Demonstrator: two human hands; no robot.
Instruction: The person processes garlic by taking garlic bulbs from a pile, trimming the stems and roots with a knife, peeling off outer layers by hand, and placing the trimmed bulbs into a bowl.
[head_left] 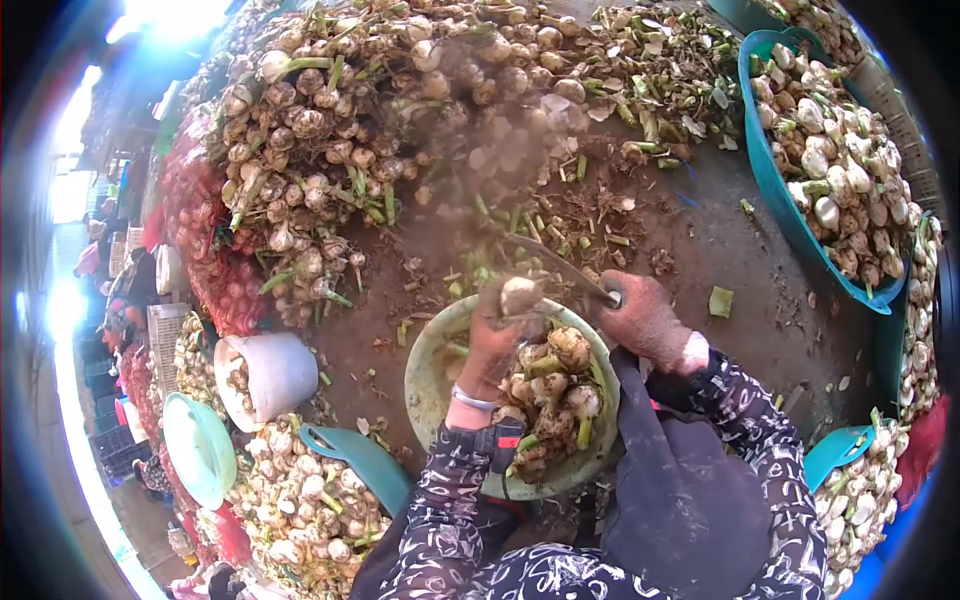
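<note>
My left hand is closed around a whitish garlic bulb, above the left side of a pale green basin. Untrimmed garlic bulbs with stem stubs fill much of that basin. To the right, my right hand grips the handle of a knife, whose blade points up and left beyond the bulb. Smudges on the lens blur the blade's tip. Cut stems and root scraps lie on the brown surface past the basin.
A large garlic heap lies at the back left. Teal tubs of garlic stand right. A white bucket, a light green bowl and a garlic-filled tub are left. People are at the far left.
</note>
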